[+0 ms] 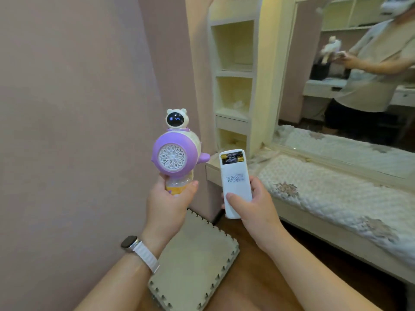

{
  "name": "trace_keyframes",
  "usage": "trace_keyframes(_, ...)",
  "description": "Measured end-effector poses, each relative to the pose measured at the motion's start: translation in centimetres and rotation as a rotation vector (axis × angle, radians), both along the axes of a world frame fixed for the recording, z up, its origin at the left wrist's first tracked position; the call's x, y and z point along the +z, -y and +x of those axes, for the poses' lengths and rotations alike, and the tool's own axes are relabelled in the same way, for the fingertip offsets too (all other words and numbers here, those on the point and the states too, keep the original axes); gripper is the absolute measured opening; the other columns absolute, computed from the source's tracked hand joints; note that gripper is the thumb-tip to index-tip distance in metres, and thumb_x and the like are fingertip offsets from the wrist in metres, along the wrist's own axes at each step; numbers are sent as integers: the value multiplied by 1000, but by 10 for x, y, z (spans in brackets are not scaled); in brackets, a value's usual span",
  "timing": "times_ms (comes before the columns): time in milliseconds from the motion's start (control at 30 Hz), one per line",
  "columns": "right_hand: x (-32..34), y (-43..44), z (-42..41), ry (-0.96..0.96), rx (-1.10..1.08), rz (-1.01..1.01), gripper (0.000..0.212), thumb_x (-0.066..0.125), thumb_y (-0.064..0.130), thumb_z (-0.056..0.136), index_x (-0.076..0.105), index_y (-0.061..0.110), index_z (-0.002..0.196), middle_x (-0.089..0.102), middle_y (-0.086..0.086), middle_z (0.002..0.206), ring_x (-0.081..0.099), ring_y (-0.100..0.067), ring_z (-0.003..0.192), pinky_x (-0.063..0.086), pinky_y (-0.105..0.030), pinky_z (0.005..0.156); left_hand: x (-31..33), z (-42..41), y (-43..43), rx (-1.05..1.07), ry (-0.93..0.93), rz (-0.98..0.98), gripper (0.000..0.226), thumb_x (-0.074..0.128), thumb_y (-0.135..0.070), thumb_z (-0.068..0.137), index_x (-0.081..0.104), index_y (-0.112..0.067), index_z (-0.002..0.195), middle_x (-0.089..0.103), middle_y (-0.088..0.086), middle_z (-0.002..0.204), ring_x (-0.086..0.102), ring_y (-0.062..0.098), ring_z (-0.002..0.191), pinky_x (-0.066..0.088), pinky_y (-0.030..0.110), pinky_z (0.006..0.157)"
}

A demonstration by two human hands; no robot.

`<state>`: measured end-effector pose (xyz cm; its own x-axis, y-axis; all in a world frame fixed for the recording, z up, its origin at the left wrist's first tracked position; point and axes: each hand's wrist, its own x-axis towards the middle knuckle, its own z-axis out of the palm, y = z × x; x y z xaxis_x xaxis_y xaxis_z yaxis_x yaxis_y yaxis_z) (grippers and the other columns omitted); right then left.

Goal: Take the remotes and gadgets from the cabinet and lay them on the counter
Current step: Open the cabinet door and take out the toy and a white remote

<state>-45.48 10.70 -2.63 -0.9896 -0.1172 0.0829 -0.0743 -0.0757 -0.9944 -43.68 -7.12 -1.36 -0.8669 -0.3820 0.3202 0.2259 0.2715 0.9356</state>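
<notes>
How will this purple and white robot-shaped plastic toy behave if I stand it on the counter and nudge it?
Probably top-heavy: the purple and white robot-shaped plastic toy carries its wide round body and head above the narrow clear bottle that your left hand grips, so it may tip. It looks rigid, likely light. Its side nub might stop rolling.

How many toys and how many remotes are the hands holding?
Toys: 1, the purple toy, held by the left hand.
Remotes: 1, the white remote, held by the right hand.
Total: 2
</notes>
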Motion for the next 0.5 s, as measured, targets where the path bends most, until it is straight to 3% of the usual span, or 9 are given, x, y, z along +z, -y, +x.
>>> trace_keyframes(100, -11, -27, -22, 28, -98, 48, 31, 65, 20, 74, 57, 34, 100, 70, -5, 100, 69, -31, 90, 59, -49, 78, -14, -38, -24, -86, 37, 15, 25, 76, -28, 74, 64, -25, 96, 70, -6, 77, 59, 9, 65, 50, 29, 66)
trace_keyframes(200, -24, -47, -49, 43, -187, 127, 30, 66, 22, 76, 56, 36, 100, 68, -4, 101, 69, -29, 90, 59, -50, 79, -28, -83, -42, -184, 74, 55, 27, 76, -27, 74, 64, -20, 98, 68, -6, 75, 57, 10, 61, 50, 31, 63)
trace_keyframes(367, -38, -62, -109, 93, -311, 218, 32, 67, 12, 86, 53, 33, 105, 65, 5, 103, 66, -8, 86, 54, -20, 62, -46, -161, -62, -300, 101, 131, 23, 77, -12, 80, 64, -15, 99, 68, -7, 73, 59, 3, 58, 47, 14, 56)
trace_keyframes(500, -44, -62, -161, 124, -363, 317, 31, 68, 13, 85, 53, 35, 102, 65, 8, 100, 65, -1, 83, 50, -17, 62, -67, -223, -61, -350, 166, 121, 26, 79, -21, 78, 63, -28, 98, 72, -12, 81, 68, 8, 73, 53, 25, 69)
